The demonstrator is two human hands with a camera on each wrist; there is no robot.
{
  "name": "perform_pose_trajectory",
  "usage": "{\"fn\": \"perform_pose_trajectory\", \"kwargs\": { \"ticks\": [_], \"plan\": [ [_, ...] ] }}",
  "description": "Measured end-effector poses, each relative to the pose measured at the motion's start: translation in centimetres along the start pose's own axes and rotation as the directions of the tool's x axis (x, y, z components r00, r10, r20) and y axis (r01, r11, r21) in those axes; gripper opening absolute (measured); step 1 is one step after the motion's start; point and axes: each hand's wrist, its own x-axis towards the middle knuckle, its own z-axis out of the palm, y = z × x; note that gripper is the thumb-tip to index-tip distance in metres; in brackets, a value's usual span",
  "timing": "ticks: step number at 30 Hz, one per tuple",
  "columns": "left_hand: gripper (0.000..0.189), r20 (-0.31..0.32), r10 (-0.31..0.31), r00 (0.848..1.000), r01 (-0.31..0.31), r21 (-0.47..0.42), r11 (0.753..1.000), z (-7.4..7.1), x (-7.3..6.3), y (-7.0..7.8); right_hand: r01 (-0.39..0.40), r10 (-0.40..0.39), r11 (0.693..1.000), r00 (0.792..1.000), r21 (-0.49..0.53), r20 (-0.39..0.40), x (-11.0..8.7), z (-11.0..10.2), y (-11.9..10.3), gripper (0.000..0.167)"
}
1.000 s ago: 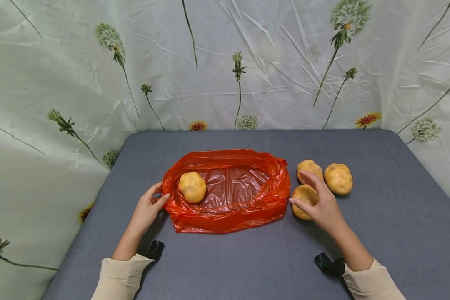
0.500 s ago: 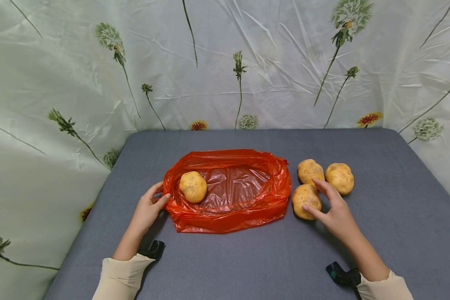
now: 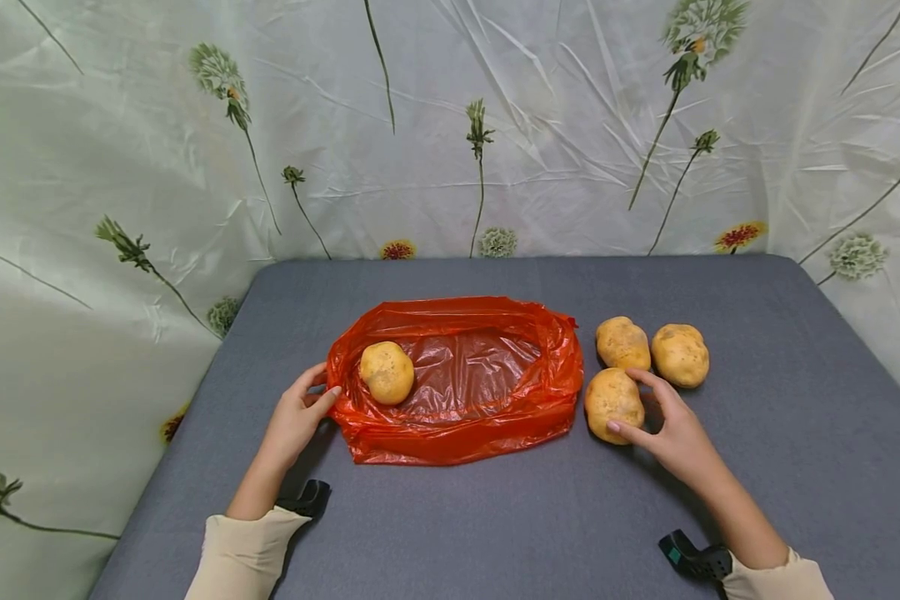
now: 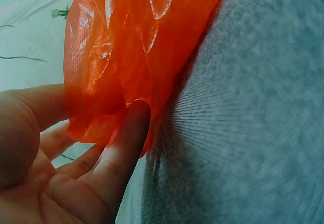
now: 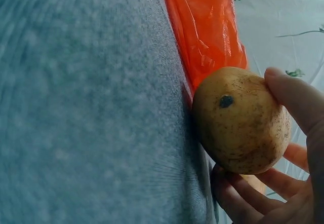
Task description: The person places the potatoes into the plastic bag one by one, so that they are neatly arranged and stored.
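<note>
Left hand (image 3: pixel 297 421) pinches red plastic bag (image 3: pixel 450 448); right hand (image 3: pixel 678 435) grips potato (image 3: pixel 611 400)

The left thumb and fingers nearly meet on the bag's edge, just beside a second potato (image 3: pixel 387 373) inside. The right thumb and fingers curve wide round theirs. Beyond that hand lie a third potato (image 3: pixel 623 342) and fourth potato (image 3: pixel 680 356).

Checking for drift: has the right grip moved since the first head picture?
Yes: against the table, the right grip has shifted right and slightly down the view.
</note>
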Motion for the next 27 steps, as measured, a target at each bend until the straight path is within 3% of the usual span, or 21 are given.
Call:
{"fn": "perform_pose_trajectory", "kwargs": {
  "ticks": [3, 5, 9, 15, 27],
  "plan": [
    [0.045, 0.005, -0.005, 1.0, 0.005, -0.005, 1.0, 0.0, -0.1, 0.0, -0.032, 0.031, 0.999, 0.999, 0.009, 0.024, 0.0, 0.0, 0.0, 0.073],
    [0.044, 0.005, -0.015, 1.0, 0.015, -0.009, 1.0, -0.1, -0.4, 1.0, -0.037, 0.037, 0.999, 0.999, 0.018, 0.023, 0.0, -0.2, -1.0, 0.071],
    [0.044, 0.007, -0.036, 0.999, 0.036, -0.015, 0.999, -0.1, -0.8, 2.3, -0.039, 0.039, 0.999, 0.999, 0.025, 0.011, 0.1, -0.2, -1.0, 0.07],
    [0.048, 0.004, -0.03, 1.0, 0.03, -0.02, 0.999, 0.0, -0.2, 0.2, -0.047, 0.048, 0.997, 0.999, 0.053, -0.018, 0.1, -0.2, -0.3, 0.072],
    [0.046, -0.005, -0.01, 1.0, 0.01, -0.017, 1.0, 0.1, -0.2, 0.2, -0.013, 0.018, 0.998, 0.997, 0.066, -0.069, 1.3, -0.1, -2.2, 0.073]
  ]
}}
